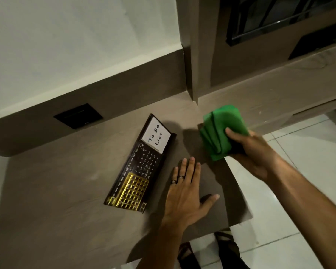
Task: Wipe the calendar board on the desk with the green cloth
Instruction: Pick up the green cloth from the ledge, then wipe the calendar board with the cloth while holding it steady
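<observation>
The calendar board (142,164) lies flat on the brown desk (56,191), a long black panel with white dates, a gold grid at its near end and a white "To Do List" card at its far end. My left hand (184,193) rests palm down on the desk just right of the board, fingers spread, holding nothing. My right hand (250,150) grips the folded green cloth (221,131), held a little above the desk's right edge, apart from the board.
A black wall socket (78,115) sits in the brown back panel behind the desk. A brown cabinet column (194,55) rises at the back right. White floor tiles (299,181) lie beyond the desk's right edge; my feet (208,251) show below.
</observation>
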Demonstrator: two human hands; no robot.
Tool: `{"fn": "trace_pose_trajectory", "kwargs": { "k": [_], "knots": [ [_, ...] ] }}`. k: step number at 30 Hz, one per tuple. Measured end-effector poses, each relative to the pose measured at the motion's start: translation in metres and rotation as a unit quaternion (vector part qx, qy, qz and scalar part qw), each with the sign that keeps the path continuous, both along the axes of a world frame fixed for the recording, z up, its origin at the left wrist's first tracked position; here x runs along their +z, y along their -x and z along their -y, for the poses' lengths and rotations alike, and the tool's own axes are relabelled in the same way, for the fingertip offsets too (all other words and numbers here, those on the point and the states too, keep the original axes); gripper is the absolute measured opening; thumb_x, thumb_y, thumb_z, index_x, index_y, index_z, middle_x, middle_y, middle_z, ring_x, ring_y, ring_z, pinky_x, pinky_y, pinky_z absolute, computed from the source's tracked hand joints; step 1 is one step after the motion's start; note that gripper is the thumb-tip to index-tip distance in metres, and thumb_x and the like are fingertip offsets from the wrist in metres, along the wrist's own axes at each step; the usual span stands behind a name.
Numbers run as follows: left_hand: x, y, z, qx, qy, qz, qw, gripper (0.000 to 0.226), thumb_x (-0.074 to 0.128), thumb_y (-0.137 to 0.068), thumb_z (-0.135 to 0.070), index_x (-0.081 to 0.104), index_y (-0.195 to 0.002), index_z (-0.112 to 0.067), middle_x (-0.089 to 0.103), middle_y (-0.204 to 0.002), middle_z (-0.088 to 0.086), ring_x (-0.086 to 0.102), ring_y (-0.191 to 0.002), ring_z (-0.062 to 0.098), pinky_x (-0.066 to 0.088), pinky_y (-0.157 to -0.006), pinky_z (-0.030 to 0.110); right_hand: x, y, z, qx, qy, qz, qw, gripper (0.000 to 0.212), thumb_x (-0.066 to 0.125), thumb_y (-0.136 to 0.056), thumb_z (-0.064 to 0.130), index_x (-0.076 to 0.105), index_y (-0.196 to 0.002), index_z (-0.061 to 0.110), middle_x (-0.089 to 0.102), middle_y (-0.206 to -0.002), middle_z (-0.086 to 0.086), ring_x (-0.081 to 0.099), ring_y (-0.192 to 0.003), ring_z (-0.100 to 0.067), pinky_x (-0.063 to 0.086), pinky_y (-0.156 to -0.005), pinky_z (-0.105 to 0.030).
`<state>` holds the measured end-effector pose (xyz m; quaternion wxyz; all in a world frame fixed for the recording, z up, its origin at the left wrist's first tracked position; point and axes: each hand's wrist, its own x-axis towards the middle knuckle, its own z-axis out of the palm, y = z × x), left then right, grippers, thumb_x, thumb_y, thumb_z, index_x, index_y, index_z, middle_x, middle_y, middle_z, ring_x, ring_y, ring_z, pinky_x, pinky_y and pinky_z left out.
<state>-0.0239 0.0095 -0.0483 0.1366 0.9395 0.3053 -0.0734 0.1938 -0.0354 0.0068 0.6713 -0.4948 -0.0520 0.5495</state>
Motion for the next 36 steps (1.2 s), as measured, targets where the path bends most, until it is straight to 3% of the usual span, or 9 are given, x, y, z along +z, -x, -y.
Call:
{"fn": "trace_pose_trajectory", "kwargs": {
  "k": [5,8,10,13,18,21,25,30,36],
  "knots": [
    [0.063,0.042,-0.023,0.025,-0.089,0.111,0.990,0.078,0.044,-0.089,-0.063,0.029,-0.150,-0.016,0.033,-0.157,0.007,0.020,-0.149,0.022,0.021,-0.119,0.049,0.006,0.076,-0.011,-0.050,0.074,0.176,0.980,0.031,0.070,-0.086,0.017,0.065,-0.117,0.017,0.072,-0.107,-0.010,0.069,-0.097,-0.024,0.057,-0.086,-0.043],
    [0.099,0.085,-0.048,0.100,-0.116,0.148,0.977,0.068,0.056,-0.083,-0.054,0.036,-0.139,-0.022,0.052,-0.141,0.009,0.039,-0.138,0.028,0.031,-0.114,0.057,-0.003,0.129,-0.014,-0.017,0.084,0.384,0.919,0.041,0.071,-0.085,0.015,0.060,-0.124,0.023,0.069,-0.108,-0.001,0.066,-0.095,-0.013,0.051,-0.079,-0.013],
    [0.114,0.114,-0.067,0.123,-0.162,0.065,0.977,0.081,0.054,-0.082,-0.065,0.030,-0.145,-0.021,0.042,-0.151,0.009,0.027,-0.145,0.027,0.017,-0.120,0.051,-0.010,0.159,-0.016,0.021,0.032,0.471,0.882,0.063,0.069,-0.080,-0.002,0.050,-0.137,0.018,0.062,-0.126,-0.004,0.060,-0.112,-0.016,0.046,-0.093,-0.016],
    [0.116,0.141,-0.082,0.139,-0.095,-0.050,0.984,0.120,0.069,-0.073,-0.063,-0.008,-0.154,-0.021,-0.006,-0.164,0.002,-0.014,-0.149,0.021,-0.003,-0.121,0.046,-0.021,0.184,-0.022,0.075,-0.046,0.615,0.784,0.084,0.070,-0.069,-0.011,0.043,-0.142,0.019,0.047,-0.146,-0.003,0.039,-0.137,-0.022,0.035,-0.110,-0.046],
    [0.099,0.144,-0.071,0.158,0.016,0.004,0.987,0.125,0.080,-0.070,-0.011,-0.014,-0.152,-0.027,-0.012,-0.161,-0.008,-0.019,-0.146,0.013,-0.006,-0.121,0.038,-0.026,0.203,-0.035,0.186,-0.103,0.711,0.670,0.067,0.054,-0.076,0.009,0.046,-0.142,0.017,0.043,-0.150,-0.006,0.030,-0.141,-0.032,0.032,-0.110,-0.056],
    [0.094,0.145,-0.072,0.169,0.024,0.027,0.985,0.129,0.080,-0.069,-0.006,-0.018,-0.149,-0.034,-0.014,-0.154,-0.013,-0.018,-0.144,0.011,-0.006,-0.119,0.036,-0.026,0.195,-0.052,0.161,-0.111,0.726,0.659,0.065,0.052,-0.079,0.000,0.047,-0.141,0.018,0.042,-0.151,-0.005,0.030,-0.142,-0.031,0.029,-0.113,-0.050],
    [0.094,0.146,-0.072,0.161,0.037,0.023,0.986,0.126,0.079,-0.070,-0.008,-0.013,-0.153,-0.030,-0.014,-0.159,-0.013,-0.019,-0.147,0.011,-0.010,-0.119,0.036,-0.034,0.186,-0.040,0.173,0.004,0.680,0.712,0.082,0.064,-0.077,-0.008,0.036,-0.147,0.025,0.031,-0.156,0.000,0.019,-0.145,-0.025,0.035,-0.110,-0.053],
    [0.095,0.145,-0.074,0.162,0.039,0.027,0.986,0.128,0.079,-0.071,-0.009,-0.019,-0.151,-0.028,-0.013,-0.158,-0.010,-0.018,-0.147,0.013,-0.007,-0.121,0.038,-0.012,0.194,-0.047,0.209,-0.165,0.677,0.686,0.069,0.050,-0.080,-0.007,0.043,-0.144,0.020,0.037,-0.154,-0.002,0.025,-0.144,-0.028,0.038,-0.108,-0.049],
    [0.097,0.144,-0.070,0.163,0.051,0.035,0.985,0.124,0.079,-0.072,-0.008,-0.015,-0.151,-0.030,-0.013,-0.161,-0.011,-0.019,-0.146,0.010,-0.012,-0.118,0.035,-0.026,0.173,-0.040,0.246,-0.041,0.689,0.680,0.077,0.057,-0.086,-0.004,0.028,-0.150,0.028,0.020,-0.160,0.004,0.010,-0.148,-0.022,0.036,-0.110,-0.050]
  ]
}}
